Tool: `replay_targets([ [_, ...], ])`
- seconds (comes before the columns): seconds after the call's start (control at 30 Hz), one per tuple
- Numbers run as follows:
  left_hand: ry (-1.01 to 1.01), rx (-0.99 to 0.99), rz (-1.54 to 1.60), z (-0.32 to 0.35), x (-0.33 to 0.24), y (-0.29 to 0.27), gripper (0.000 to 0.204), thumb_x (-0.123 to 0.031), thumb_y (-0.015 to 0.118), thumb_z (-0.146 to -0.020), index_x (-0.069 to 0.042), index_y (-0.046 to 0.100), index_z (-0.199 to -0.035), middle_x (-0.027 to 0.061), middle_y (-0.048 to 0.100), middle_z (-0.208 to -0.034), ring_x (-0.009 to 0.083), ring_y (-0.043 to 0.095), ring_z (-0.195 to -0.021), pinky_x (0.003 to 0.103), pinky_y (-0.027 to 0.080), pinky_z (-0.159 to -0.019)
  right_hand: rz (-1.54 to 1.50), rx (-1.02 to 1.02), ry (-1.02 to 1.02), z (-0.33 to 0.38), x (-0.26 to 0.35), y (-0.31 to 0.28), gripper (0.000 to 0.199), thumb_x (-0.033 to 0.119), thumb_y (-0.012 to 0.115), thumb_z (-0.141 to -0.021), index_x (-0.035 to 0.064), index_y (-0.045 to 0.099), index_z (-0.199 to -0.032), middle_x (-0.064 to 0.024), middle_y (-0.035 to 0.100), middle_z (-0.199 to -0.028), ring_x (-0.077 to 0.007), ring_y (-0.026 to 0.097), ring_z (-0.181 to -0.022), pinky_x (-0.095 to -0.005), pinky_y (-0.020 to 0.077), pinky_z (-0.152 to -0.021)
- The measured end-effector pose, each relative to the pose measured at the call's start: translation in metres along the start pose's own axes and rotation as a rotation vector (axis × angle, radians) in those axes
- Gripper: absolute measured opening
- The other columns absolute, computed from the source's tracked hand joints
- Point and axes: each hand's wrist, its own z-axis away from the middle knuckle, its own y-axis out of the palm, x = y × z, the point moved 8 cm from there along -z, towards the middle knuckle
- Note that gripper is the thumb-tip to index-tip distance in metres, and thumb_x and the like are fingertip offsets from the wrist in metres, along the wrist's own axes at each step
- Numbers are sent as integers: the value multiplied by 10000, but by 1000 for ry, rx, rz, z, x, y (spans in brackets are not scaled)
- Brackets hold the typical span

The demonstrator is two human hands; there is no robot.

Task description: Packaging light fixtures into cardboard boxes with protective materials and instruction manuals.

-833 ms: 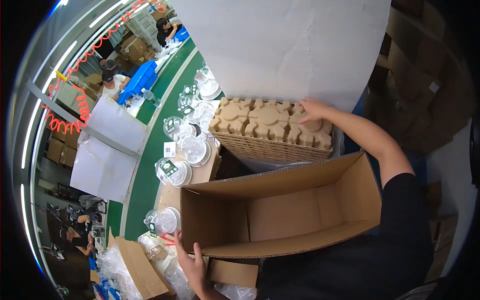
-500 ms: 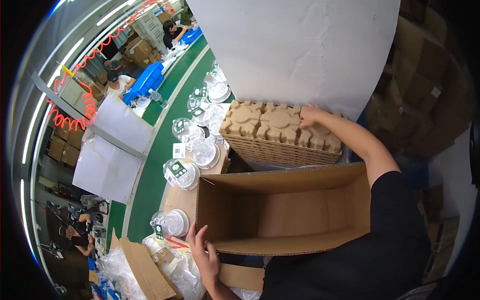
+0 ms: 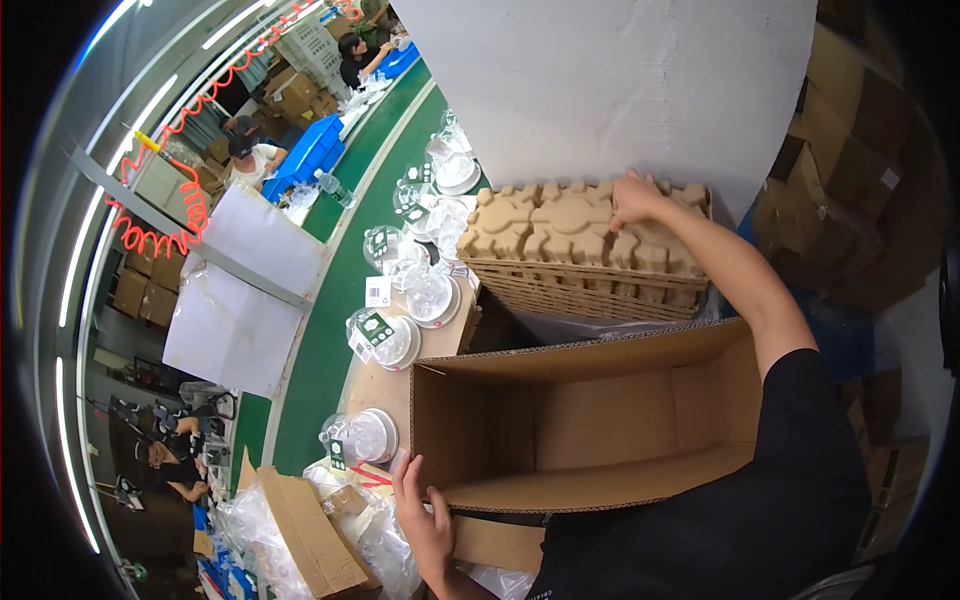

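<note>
An open brown cardboard box (image 3: 560, 425) stands in front of me, empty inside. My left hand (image 3: 420, 515) presses flat against its near left corner, fingers apart. My right hand (image 3: 637, 197) reaches far over the box and rests on the top of a tall stack of moulded brown pulp trays (image 3: 560, 235), fingers curled at the top tray's far edge. Whether it grips the tray or only touches it is hard to tell.
Clear plastic packs holding round white items (image 3: 430, 295) lie along the wooden bench beside a green conveyor (image 3: 340, 290). A smaller open carton (image 3: 305, 535) and plastic bags sit at lower left. Other people work along the belt at the far end. Stacked cartons (image 3: 850, 150) rise at the right.
The view has tilted, so the box and tray stack sit lower in the picture. My left hand slid up the box corner. My right hand stays on the tray stack.
</note>
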Motion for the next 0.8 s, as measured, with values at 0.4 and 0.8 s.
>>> replay_targets([
  [0.4, 374, 2, -201, -65, -56, -14, 397, 38, 581, -876, -42, 588, -1265, 179, 559, -1329, 359, 536, -1240, 416, 419, -1046, 20, -30, -200, 4, -6, 42, 365, 254, 837, -693, -36, 638, -593, -180, 635, -641, -347, 617, -642, -464, 504, -601],
  [0.8, 438, 1295, -634, -262, -58, 318, 494, -221, 545, -876, -61, 593, -1342, 176, 627, -1310, 334, 568, -1239, 395, 424, -1067, 365, -104, -691, 15, 133, 85, 354, 402, 783, -749, 57, 718, -793, -109, 704, -816, -294, 686, -853, -421, 538, -702],
])
